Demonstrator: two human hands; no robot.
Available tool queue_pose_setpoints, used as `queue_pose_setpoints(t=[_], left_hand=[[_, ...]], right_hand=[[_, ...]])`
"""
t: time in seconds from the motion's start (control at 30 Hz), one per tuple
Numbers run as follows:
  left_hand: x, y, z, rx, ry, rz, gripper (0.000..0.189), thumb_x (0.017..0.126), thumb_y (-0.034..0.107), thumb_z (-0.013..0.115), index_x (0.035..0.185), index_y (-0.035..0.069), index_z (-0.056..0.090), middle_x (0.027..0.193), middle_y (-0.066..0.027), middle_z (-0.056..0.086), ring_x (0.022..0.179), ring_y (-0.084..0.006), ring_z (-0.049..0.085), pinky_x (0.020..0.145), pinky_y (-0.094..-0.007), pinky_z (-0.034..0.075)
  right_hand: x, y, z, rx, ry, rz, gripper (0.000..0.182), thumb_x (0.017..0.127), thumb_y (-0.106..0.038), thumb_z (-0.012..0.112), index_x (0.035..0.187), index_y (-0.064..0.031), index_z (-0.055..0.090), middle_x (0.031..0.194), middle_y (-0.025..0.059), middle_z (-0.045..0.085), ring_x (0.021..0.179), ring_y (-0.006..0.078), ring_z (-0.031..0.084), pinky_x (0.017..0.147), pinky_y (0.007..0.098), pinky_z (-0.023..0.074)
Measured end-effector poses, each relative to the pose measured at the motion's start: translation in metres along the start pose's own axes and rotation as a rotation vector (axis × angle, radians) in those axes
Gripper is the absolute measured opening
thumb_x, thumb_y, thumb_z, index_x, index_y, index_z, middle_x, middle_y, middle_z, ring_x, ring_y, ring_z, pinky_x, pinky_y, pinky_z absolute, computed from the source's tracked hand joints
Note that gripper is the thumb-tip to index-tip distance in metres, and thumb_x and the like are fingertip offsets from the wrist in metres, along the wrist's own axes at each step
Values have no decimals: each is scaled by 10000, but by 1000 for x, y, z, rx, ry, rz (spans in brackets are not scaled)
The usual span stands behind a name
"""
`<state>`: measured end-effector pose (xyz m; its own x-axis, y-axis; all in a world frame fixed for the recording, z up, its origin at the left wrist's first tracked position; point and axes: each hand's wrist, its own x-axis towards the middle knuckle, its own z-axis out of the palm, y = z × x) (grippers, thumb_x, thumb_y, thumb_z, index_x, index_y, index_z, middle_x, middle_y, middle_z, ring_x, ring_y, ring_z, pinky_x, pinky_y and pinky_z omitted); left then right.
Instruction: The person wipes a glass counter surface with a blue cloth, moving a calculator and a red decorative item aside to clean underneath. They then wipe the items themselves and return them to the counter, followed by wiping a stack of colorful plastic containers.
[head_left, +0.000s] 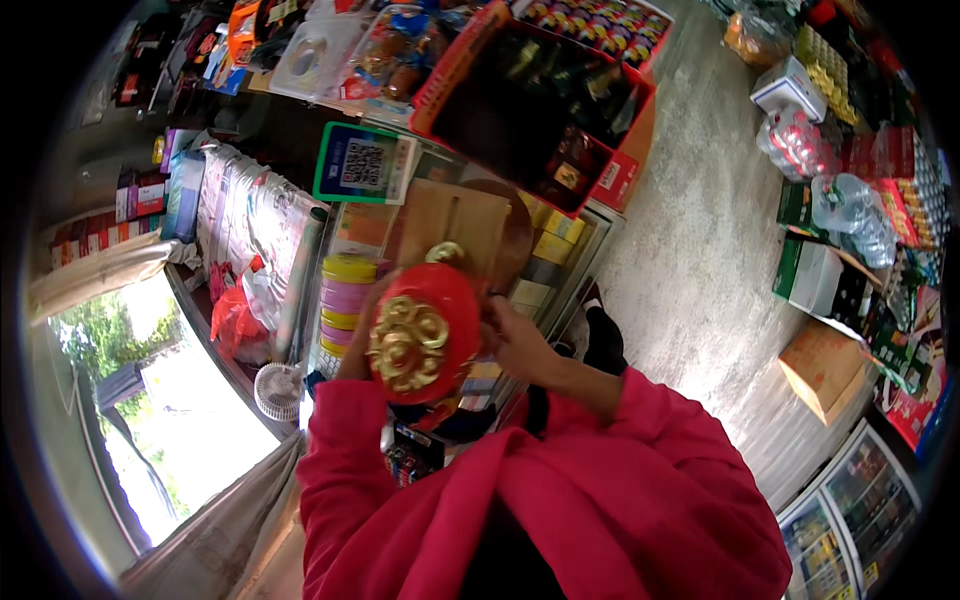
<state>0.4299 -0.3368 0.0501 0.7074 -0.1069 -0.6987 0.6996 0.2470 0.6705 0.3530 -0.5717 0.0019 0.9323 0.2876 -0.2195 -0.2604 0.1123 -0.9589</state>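
Observation:
A red, rounded object with raised gold ornament (412, 337) is held up in front of my chest. My left hand (365, 326) is on its left side, mostly hidden behind it. My right hand (517, 337) is at its right edge with the fingers curled; what they pinch is too small to tell. Just beyond the red object, a round gold piece (445, 253) shows against a wooden board (457, 217) on the glass counter. A stack of yellow and pink round tins (349, 289) stands left of the board.
A red crate of dark bottles (540, 112) stands at the counter's far end, near a framed printed code (365, 163). A small white fan (278, 391) is by the window at left. Cartons and bottle packs line the right side of the floor, including an open cardboard box (821, 367).

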Motion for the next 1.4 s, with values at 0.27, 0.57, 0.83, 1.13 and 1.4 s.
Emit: queue_pose_setpoints(t=[0.27,0.57,0.83,1.13,1.4], left_hand=[[-129,97,-7,150,247,199,358,966,361,485,1030,23,584,921,-36,640,804,-113,607,715,-273,511],[-237,173,26,248,397,422,366,966,370,481,1026,24,583,919,-35,639,804,-112,607,712,-273,511],[-247,194,50,269,409,466,373,966,378,478,1023,25,583,917,-34,638,804,-112,606,711,-274,510],[-212,188,55,239,358,425,382,967,387,474,1019,25,583,915,-34,637,804,-111,606,708,-274,510],[-128,121,41,133,226,243,389,967,395,470,1016,26,583,914,-33,637,804,-111,605,706,-274,509]], right_hand=[[11,-119,26,254,-182,-151,317,865,-204,596,1031,12,433,920,248,612,854,413,613,696,440,488],[20,-215,38,552,-345,-424,347,850,-190,641,1058,16,456,796,184,615,751,342,628,641,407,475],[16,-236,42,559,-383,-513,384,827,-182,657,1047,38,432,766,204,618,742,379,622,634,423,484],[18,-222,40,512,-322,-470,374,820,-180,653,1027,35,427,769,210,625,757,384,627,636,426,490],[7,-129,28,168,-97,-179,379,835,-233,632,1076,4,460,816,225,610,790,415,607,649,452,470]])
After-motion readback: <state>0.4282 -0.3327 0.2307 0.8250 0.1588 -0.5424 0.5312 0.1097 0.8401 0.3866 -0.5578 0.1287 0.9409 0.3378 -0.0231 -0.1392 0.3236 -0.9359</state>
